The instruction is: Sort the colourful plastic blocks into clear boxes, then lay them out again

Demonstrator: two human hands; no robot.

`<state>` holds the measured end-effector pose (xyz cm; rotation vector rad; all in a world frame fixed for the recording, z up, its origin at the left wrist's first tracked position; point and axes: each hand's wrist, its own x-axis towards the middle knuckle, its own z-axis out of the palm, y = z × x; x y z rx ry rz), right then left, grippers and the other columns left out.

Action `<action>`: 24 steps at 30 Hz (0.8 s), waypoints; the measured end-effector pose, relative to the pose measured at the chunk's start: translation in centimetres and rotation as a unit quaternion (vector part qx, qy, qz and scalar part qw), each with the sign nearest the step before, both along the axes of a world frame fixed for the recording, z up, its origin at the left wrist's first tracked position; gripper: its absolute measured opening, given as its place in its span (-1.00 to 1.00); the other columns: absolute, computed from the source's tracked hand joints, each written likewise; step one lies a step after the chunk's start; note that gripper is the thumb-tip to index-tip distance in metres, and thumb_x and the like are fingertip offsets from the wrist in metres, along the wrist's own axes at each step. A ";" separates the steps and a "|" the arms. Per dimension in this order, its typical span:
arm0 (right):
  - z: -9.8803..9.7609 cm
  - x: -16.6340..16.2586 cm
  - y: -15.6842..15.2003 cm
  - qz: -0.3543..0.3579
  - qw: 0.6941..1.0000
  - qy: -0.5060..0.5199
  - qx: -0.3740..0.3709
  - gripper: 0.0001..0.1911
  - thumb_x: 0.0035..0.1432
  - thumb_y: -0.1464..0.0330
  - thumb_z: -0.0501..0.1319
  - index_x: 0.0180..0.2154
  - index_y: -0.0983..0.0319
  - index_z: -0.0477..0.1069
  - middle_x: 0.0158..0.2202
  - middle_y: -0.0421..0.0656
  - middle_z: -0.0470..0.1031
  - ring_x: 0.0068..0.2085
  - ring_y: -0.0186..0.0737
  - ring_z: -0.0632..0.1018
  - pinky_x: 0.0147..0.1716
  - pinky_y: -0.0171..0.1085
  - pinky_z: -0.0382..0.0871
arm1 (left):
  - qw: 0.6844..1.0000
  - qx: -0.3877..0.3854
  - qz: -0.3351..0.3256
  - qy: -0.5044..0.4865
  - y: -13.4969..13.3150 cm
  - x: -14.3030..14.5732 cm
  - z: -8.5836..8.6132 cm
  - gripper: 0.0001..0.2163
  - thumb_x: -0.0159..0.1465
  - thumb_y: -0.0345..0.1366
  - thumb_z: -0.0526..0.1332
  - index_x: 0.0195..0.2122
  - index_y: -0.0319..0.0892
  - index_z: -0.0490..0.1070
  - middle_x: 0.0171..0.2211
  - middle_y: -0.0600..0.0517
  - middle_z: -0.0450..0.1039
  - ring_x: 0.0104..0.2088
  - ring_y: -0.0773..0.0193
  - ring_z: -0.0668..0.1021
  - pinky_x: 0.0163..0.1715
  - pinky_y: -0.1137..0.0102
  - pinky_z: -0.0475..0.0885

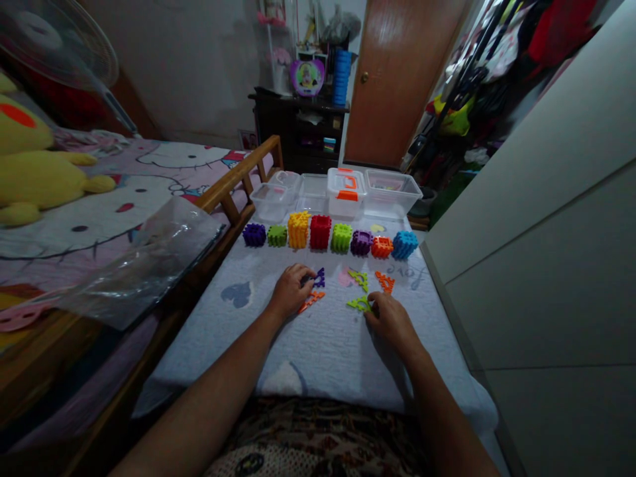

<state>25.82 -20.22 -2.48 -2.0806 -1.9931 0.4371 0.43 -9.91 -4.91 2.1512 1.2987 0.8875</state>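
Observation:
My left hand [291,289] rests on the cloth-covered table [318,344], its fingers curled over a purple puzzle piece [319,277], with an orange piece [311,301] lying at its fingertips. My right hand [390,319] pinches a light-green flat piece [360,304]. Another green piece [358,278] and an orange piece [385,281] lie loose between the hands and the row. Behind them stands a row of several assembled plastic cubes, from the purple cube [254,234] on the left, past the red cube [320,232], to the blue cube [405,244] on the right.
Clear plastic boxes [392,192], one with an orange-latched lid [346,189], stand at the table's far edge. A bed with a wooden rail [233,179] and a clear plastic bag [149,262] lies on the left. A grey wall [536,265] rises on the right.

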 end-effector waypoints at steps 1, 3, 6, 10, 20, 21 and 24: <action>0.0 -0.1 0.0 0.002 1.000 0.007 0.003 -0.73 0.10 0.46 0.23 -0.11 0.24 0.41 -0.29 -0.13 0.50 -0.26 -0.19 0.50 -0.25 -0.29 0.27 | 1.000 0.000 0.000 -0.001 0.0 0.0 0.0 -0.85 0.19 -0.42 0.18 -0.26 -0.14 0.50 -0.23 -0.02 0.50 -0.11 0.16 0.52 0.01 0.21 0.40; 0.1 -0.1 0.0 0.008 1.000 0.022 0.007 -0.70 0.08 0.48 0.22 -0.10 0.23 0.40 -0.33 -0.16 0.50 -0.31 -0.22 0.49 -0.28 -0.30 0.25 | 1.000 0.000 0.000 -0.003 -0.1 0.0 0.1 -0.86 0.19 -0.42 0.18 -0.27 -0.14 0.50 -0.23 -0.02 0.50 -0.11 0.15 0.52 0.01 0.21 0.40; 0.4 0.0 0.3 0.008 0.998 0.058 0.010 -0.73 0.05 0.48 0.21 -0.14 0.21 0.40 -0.39 -0.21 0.49 -0.38 -0.25 0.47 -0.34 -0.31 0.23 | 1.000 -0.001 -0.001 -0.003 -0.1 0.0 0.2 -0.86 0.19 -0.42 0.17 -0.27 -0.14 0.49 -0.23 -0.01 0.49 -0.10 0.15 0.52 0.01 0.21 0.40; 0.9 0.1 1.9 -0.007 0.993 0.093 0.076 -0.83 0.06 0.41 0.21 -0.23 0.19 0.40 -0.40 -0.21 0.49 -0.40 -0.27 0.45 -0.37 -0.31 0.24 | 1.000 -0.005 -0.001 -0.004 -0.1 0.0 0.3 -0.87 0.20 -0.41 0.18 -0.27 -0.12 0.49 -0.24 0.00 0.50 -0.11 0.16 0.52 0.01 0.22 0.40; -1.1 -1.0 4.7 -0.073 0.987 0.016 0.139 -0.94 0.15 0.41 0.16 -0.30 0.21 0.39 -0.28 -0.10 0.51 -0.27 -0.18 0.47 -0.27 -0.27 0.25 | 1.000 -0.008 -0.004 -0.003 -0.1 0.0 0.3 -0.86 0.20 -0.42 0.19 -0.26 -0.15 0.50 -0.22 -0.02 0.51 -0.11 0.15 0.52 0.00 0.22 0.40; -1.3 -1.0 4.6 -0.072 0.988 0.014 0.137 -0.93 0.16 0.41 0.16 -0.28 0.21 0.40 -0.26 -0.09 0.51 -0.26 -0.18 0.47 -0.26 -0.27 0.25 | 1.000 -0.009 -0.004 -0.004 -0.1 0.0 0.3 -0.86 0.20 -0.42 0.18 -0.26 -0.15 0.50 -0.22 -0.02 0.51 -0.11 0.15 0.52 0.00 0.22 0.40; -1.5 -0.9 4.0 -0.068 0.987 0.017 0.144 -0.88 0.17 0.41 0.17 -0.22 0.21 0.39 -0.21 -0.08 0.51 -0.22 -0.16 0.47 -0.22 -0.25 0.28 | 1.000 -0.009 -0.003 -0.006 -0.1 0.0 0.3 -0.86 0.20 -0.42 0.18 -0.26 -0.14 0.51 -0.23 -0.02 0.51 -0.11 0.15 0.52 0.00 0.22 0.41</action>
